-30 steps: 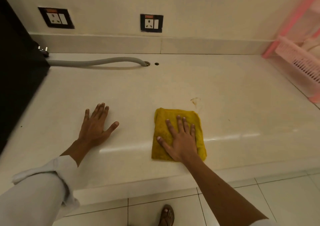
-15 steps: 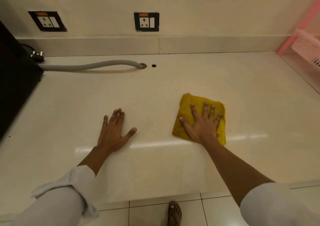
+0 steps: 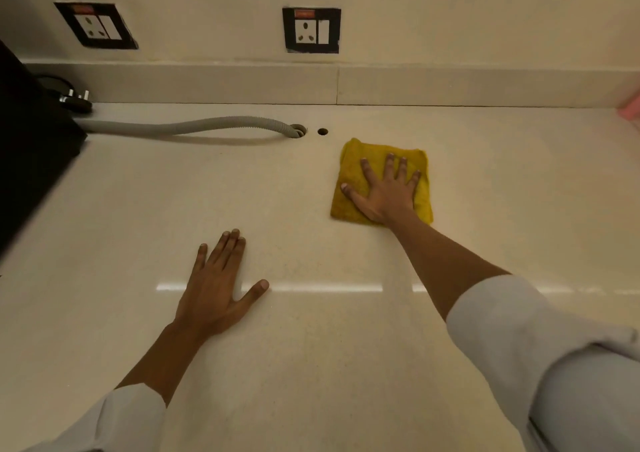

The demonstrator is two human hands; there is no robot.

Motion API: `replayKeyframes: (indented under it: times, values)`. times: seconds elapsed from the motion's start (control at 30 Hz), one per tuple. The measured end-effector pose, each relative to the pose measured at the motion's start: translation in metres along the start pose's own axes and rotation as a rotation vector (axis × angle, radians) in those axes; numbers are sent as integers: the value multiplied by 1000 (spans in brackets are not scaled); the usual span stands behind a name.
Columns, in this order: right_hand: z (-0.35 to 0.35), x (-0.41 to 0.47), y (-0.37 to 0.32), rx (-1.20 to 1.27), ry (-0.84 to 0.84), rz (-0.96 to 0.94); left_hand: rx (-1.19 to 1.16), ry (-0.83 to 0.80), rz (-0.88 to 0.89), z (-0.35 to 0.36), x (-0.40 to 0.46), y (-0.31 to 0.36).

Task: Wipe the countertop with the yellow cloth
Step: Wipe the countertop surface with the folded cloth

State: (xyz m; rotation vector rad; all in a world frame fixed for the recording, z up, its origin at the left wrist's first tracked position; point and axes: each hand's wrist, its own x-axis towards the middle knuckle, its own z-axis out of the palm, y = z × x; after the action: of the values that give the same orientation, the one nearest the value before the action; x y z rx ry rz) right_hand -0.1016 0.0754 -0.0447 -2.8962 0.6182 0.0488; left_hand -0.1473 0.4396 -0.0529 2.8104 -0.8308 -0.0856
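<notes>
black appliance (image 3: 31,146) at far left, grey hose (image 3: 187,127) running to a hole in the surface (image 3: 311,347). left hand (image 3: 214,292) flat on it, grip spread, holding nothing. yellow cloth (image 3: 349,198) further right nr the back, right hand (image 3: 384,191) pressed flat on top, fingers spread.
</notes>
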Motion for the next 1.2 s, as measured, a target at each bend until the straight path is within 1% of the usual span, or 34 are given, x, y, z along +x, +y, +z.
replayKeyframes:
  times: [0.17, 0.27, 0.37, 0.63, 0.77, 0.83, 1.0, 1.1, 1.2]
  values:
    - [5, 50, -45, -20, -26, -67, -10, 24, 0, 2, 1, -3]
    - [13, 47, -68, -37, -35, -132, -19, 8, 15, 1, 2, -4]
    - [18, 31, -77, -41, -24, -199, -30, 6, 18, 0, 2, -4]
    - [26, -53, -80, -56, -31, -255, -12, -25, 4, 1, 2, -5]
    - [27, -107, -62, -71, -12, -278, -15, -36, 0, 0, 0, -3]
    - [25, -132, -43, -79, 5, -260, -31, -28, 2, -1, -1, -4]
    - [17, -189, -3, -82, 19, -142, -55, -17, 21, -1, -3, -3]
    - [24, -220, -22, -76, 37, -98, -83, 5, 18, -1, -2, -5]
    - [37, -246, -70, -46, 28, -161, -131, 28, 17, -2, -4, -5]
